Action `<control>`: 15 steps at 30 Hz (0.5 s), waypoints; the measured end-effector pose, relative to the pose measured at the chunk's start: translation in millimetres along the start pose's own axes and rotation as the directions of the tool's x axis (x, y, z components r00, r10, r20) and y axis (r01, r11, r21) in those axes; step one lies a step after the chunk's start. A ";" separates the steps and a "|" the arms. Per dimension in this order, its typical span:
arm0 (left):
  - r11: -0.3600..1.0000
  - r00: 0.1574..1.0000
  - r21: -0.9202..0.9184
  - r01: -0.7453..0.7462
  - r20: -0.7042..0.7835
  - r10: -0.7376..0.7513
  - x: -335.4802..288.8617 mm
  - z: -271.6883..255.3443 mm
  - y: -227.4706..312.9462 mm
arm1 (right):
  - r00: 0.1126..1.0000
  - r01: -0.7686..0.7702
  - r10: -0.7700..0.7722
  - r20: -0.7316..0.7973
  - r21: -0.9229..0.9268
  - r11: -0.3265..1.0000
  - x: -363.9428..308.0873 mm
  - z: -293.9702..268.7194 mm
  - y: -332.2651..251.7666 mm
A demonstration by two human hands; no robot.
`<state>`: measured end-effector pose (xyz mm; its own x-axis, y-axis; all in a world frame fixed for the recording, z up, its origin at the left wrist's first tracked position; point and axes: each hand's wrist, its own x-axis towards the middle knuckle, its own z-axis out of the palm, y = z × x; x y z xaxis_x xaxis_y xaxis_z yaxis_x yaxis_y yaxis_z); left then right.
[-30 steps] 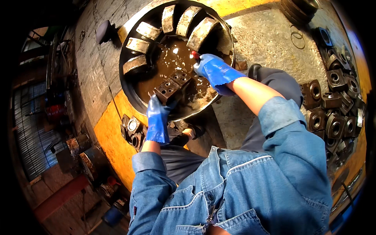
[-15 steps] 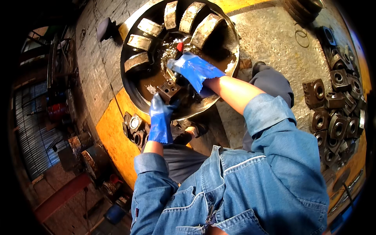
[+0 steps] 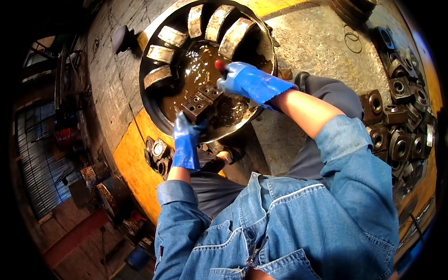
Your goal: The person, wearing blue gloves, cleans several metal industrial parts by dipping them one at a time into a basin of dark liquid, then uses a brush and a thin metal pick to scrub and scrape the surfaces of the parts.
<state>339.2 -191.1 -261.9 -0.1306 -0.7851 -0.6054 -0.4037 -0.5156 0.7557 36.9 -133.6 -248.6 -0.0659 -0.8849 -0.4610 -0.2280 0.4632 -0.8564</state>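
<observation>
A large round tub (image 3: 144,100) of murky brown liquid lies in front of me. My left hand (image 3: 185,133), in a blue rubber glove, is closed on the near end of a dark metal block (image 3: 195,106) with several round holes, held over the liquid. To its right, my right hand (image 3: 245,81), gloved likewise, is closed around a tool with a red handle end (image 3: 220,65). The tool's working end is hidden by the hand and dark surroundings. Curved metal segments (image 3: 217,23) stand along the tub's far and left inner wall.
Dark metal blocks with round bores (image 3: 400,144) are heaped at the right. Smaller ring-like parts (image 3: 158,150) lie left of my knee on a yellow board (image 3: 133,172). Two thin rings (image 3: 353,42) rest on the concrete floor. Machinery and a corrugated sheet (image 3: 42,154) are at far left.
My right hand has moved right and pulled back from the tub's middle with the red-ended tool, uncovering more of the block. My left hand stays nearly in place; the view has shifted slightly.
</observation>
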 end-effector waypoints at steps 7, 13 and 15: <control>0.922 0.968 0.295 -0.250 0.072 0.239 16.5 -0.7 -10.7 | 0.962 0.204 -0.243 0.125 -0.919 0.336 34.9 10.0 24.8; 0.405 0.879 0.857 -0.318 0.107 0.466 26.5 -4.9 -16.3 | 0.959 0.285 -0.262 -0.111 0.361 0.888 8.9 8.1 7.2; 0.454 0.885 0.834 -0.314 0.084 0.458 30.5 -3.7 -16.7 | 0.968 0.241 -0.235 -0.092 0.622 0.745 18.5 13.6 30.2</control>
<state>345.3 -207.7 -292.0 -0.3767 -0.9021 -0.2106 -0.8973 0.2988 0.3250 42.0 -135.3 -286.1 -0.0999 -0.9697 -0.2231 0.4188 0.1624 -0.8935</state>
